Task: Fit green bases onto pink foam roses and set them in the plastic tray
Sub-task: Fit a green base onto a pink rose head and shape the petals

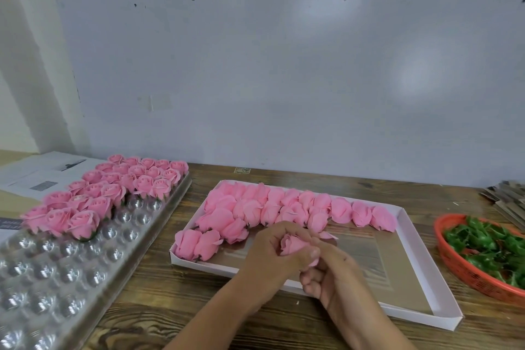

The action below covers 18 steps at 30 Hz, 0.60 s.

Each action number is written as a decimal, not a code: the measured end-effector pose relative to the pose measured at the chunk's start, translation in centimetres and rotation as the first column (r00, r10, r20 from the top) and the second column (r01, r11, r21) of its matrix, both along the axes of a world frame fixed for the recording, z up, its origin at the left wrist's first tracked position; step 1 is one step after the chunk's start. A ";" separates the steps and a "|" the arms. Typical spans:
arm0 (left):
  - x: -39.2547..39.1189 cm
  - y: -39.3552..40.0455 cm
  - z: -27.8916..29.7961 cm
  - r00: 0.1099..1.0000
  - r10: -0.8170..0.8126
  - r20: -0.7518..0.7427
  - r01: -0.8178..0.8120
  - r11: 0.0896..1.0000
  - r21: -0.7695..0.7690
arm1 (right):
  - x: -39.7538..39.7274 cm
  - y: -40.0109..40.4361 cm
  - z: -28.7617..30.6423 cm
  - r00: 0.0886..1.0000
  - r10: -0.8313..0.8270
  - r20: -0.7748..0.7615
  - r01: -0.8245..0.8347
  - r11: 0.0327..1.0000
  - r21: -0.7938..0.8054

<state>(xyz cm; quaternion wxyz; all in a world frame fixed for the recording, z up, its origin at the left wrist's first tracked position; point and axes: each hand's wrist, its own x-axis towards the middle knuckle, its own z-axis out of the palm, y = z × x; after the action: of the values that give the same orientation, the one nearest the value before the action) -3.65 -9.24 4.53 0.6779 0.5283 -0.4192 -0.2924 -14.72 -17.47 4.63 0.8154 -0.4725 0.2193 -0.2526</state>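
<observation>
While both hands meet over the near edge of the white box (403,310) at the bench's (199,315) middle, the left hand (272,257) curls round a pink foam rose (292,246), its long axis tilted toward the far left; the right hand (331,278) pinches at the rose's lower end, though whether a base sits there cannot be told; green bases (488,244) lie in the orange basket (466,273) at the right edge, nearer the right hand; the plastic tray (71,273), partly filled, waits at the left edge.
</observation>
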 end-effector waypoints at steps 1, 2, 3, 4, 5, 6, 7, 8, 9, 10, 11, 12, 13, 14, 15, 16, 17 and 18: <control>0.1 0.1 -0.2 1.000 -0.006 0.018 0.006 1.000 -0.003 | 0.0 -0.1 -0.1 1.000 -0.022 -0.010 0.022 1.000 -0.010; 0.3 0.1 -0.3 0.999 0.000 0.044 0.000 1.000 0.004 | -0.1 -0.2 -0.1 0.999 -0.041 -0.022 0.040 0.999 -0.022; 0.4 0.2 -0.4 0.996 0.020 0.081 -0.022 1.000 0.020 | -0.1 -0.2 -0.1 0.998 -0.054 -0.035 0.053 0.998 -0.034; 0.6 0.2 -0.6 0.991 0.045 0.125 -0.050 0.998 0.039 | -0.2 -0.3 -0.1 0.997 -0.063 -0.049 0.061 0.997 -0.048; 0.7 0.3 -0.6 0.986 0.061 0.156 -0.070 0.996 0.051 | -0.3 -0.4 -0.1 0.996 -0.066 -0.061 0.062 0.996 -0.064; 0.8 0.3 -0.6 0.982 0.067 0.177 -0.078 0.995 0.055 | -0.4 -0.4 0.0 0.996 -0.063 -0.069 0.057 0.995 -0.084; 0.8 0.4 -0.6 0.980 0.069 0.189 -0.080 0.995 0.054 | -0.5 -0.4 0.2 0.995 -0.059 -0.079 0.050 0.992 -0.120; 0.8 0.5 -0.5 0.979 0.070 0.192 -0.081 0.996 0.049 | -0.6 -0.3 0.3 0.993 -0.067 -0.094 0.050 0.984 -0.171; 0.7 0.5 -0.3 0.979 0.074 0.188 -0.084 0.995 0.045 | -0.7 -0.3 0.2 0.990 -0.090 -0.111 0.062 0.970 -0.235; 0.6 0.6 -0.2 0.980 0.081 0.182 -0.090 0.995 0.040 | -0.7 -0.4 0.2 0.984 -0.124 -0.124 0.081 0.949 -0.306; 0.6 0.6 -0.1 0.981 0.091 0.173 -0.099 0.994 0.038 | -0.8 -0.4 0.2 0.980 -0.156 -0.126 0.099 0.923 -0.373; 0.5 0.6 -0.1 0.982 0.098 0.161 -0.106 0.994 0.041 | -0.8 -0.5 0.1 0.977 -0.173 -0.123 0.108 0.903 -0.415; 0.5 0.6 -0.1 0.984 0.101 0.145 -0.109 0.993 0.052 | -0.8 -0.6 0.1 0.978 -0.170 -0.119 0.103 0.896 -0.432; 0.4 0.5 -0.1 0.987 0.099 0.123 -0.108 0.992 0.068 | -0.9 -0.6 0.1 0.983 -0.150 -0.109 0.091 0.903 -0.420; 0.4 0.5 -0.1 0.991 0.096 0.096 -0.104 0.991 0.081 | -0.9 -0.7 0.1 0.988 -0.126 -0.094 0.080 0.918 -0.389; 0.4 0.5 0.0 0.994 0.089 0.070 -0.095 0.992 0.087 | -1.0 -0.8 0.2 0.991 -0.112 -0.079 0.076 0.929 -0.363; 0.4 0.6 0.0 0.995 0.081 0.053 -0.085 0.992 0.091 | -1.1 -0.8 0.3 0.992 -0.113 -0.060 0.086 0.936 -0.342; 0.4 0.6 0.1 0.997 0.069 0.046 -0.073 0.993 0.096 | -1.1 -0.9 0.4 0.992 -0.120 -0.043 0.099 0.939 -0.331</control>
<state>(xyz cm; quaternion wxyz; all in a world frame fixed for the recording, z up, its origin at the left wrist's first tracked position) -3.25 -8.61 4.60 0.6523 0.5814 -0.3998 -0.2770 -15.85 -18.32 4.99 0.7029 -0.5962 0.2256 -0.3155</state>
